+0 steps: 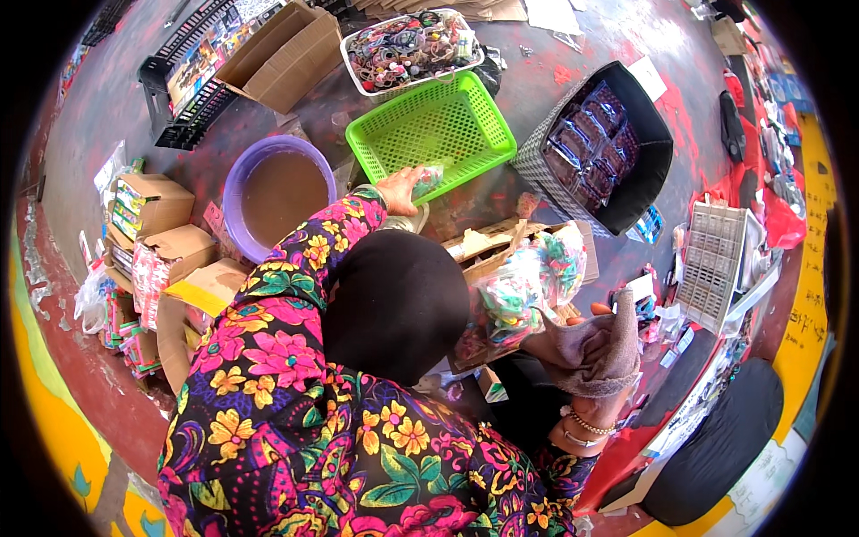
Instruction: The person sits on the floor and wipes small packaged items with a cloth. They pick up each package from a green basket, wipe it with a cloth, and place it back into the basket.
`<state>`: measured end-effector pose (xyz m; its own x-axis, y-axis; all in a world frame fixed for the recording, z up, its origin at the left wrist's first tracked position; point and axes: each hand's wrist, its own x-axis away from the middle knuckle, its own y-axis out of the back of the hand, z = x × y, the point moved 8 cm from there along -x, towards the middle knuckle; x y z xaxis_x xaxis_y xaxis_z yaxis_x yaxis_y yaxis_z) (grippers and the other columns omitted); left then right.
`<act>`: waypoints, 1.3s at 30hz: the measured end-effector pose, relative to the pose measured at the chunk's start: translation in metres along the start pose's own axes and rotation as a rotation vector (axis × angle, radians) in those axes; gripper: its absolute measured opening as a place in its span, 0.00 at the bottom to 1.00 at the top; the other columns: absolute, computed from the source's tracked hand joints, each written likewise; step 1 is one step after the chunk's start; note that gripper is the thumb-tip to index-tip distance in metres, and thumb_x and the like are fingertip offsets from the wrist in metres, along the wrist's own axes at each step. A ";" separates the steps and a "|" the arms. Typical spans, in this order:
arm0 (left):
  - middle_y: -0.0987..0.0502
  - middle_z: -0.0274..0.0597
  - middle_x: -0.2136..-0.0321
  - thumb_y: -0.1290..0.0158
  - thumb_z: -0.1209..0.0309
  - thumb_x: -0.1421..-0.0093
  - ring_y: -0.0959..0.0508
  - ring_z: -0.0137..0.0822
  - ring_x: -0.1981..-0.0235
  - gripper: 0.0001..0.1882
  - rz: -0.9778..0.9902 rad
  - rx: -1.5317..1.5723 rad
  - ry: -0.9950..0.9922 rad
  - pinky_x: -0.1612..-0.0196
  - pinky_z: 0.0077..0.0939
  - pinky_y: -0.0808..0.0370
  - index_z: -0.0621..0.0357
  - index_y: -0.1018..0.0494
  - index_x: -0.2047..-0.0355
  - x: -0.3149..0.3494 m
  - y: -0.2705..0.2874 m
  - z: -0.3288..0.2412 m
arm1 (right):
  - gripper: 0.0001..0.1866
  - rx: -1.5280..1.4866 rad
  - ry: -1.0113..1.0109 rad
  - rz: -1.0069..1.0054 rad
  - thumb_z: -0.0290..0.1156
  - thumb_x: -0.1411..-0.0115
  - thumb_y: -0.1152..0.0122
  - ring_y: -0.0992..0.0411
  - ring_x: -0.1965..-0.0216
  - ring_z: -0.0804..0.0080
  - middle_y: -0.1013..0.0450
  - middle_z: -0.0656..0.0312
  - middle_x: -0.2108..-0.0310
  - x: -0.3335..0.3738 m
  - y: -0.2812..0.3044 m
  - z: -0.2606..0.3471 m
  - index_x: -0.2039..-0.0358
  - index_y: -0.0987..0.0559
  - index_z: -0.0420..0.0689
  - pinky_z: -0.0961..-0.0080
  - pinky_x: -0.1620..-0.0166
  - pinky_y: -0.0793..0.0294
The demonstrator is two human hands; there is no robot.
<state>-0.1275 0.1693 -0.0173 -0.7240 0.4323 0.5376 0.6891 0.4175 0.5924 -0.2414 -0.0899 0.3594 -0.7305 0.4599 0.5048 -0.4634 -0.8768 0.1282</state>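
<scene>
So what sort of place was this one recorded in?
Possibly a small shop's or stall's stock area, though I can't be certain: a white basket heaped with small mixed items, a woven bin of packaged goods, and cardboard boxes of packets.

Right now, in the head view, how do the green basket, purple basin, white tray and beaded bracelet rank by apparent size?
1. Green basket and purple basin: too alike to rank
2. White tray
3. Beaded bracelet

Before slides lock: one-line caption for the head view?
Left hand holding a small packet at the green basket, purple tub nearby; right hand partly hidden by a greyish cloth.
</scene>
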 end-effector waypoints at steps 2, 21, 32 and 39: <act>0.49 0.61 0.41 0.38 0.59 0.62 0.47 0.53 0.39 0.58 -0.023 -0.157 0.051 0.38 0.37 0.45 0.55 0.62 0.36 0.012 0.007 -0.010 | 0.28 0.019 0.010 0.030 0.32 0.48 0.35 0.27 0.68 0.72 0.29 0.56 0.71 0.001 -0.001 -0.001 0.52 0.37 0.33 0.74 0.64 0.25; 0.49 0.50 0.39 0.40 0.60 0.58 0.54 0.50 0.36 0.51 0.025 -0.248 0.126 0.38 0.45 0.50 0.43 0.57 0.36 0.044 0.014 0.043 | 0.30 0.369 0.423 0.125 0.32 0.49 0.37 0.29 0.66 0.73 0.33 0.59 0.60 0.005 0.003 0.011 0.45 0.36 0.43 0.80 0.67 0.28; 0.32 0.52 0.49 0.48 0.56 0.50 0.36 0.47 0.44 0.25 -0.182 -0.266 -0.146 0.45 0.34 0.36 0.59 0.28 0.56 0.002 0.067 0.019 | 0.28 -0.528 0.236 -0.287 0.46 0.42 0.51 0.36 0.54 0.69 0.35 0.61 0.55 -0.042 0.099 0.018 0.45 0.39 0.45 0.72 0.50 0.36; 0.24 0.50 0.62 0.52 0.63 0.43 0.24 0.44 0.60 0.18 -0.399 0.060 -0.444 0.55 0.31 0.29 0.64 0.27 0.60 0.052 0.221 -0.153 | 0.24 -0.685 0.431 -0.207 0.43 0.44 0.49 0.34 0.56 0.67 0.33 0.60 0.58 -0.076 0.122 0.017 0.50 0.34 0.44 0.70 0.52 0.34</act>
<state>-0.0181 0.1617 0.2331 -0.8536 0.5200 -0.0297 0.3763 0.6552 0.6551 -0.2341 -0.2339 0.3511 -0.6607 0.7376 0.1393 -0.7097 -0.5535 -0.4358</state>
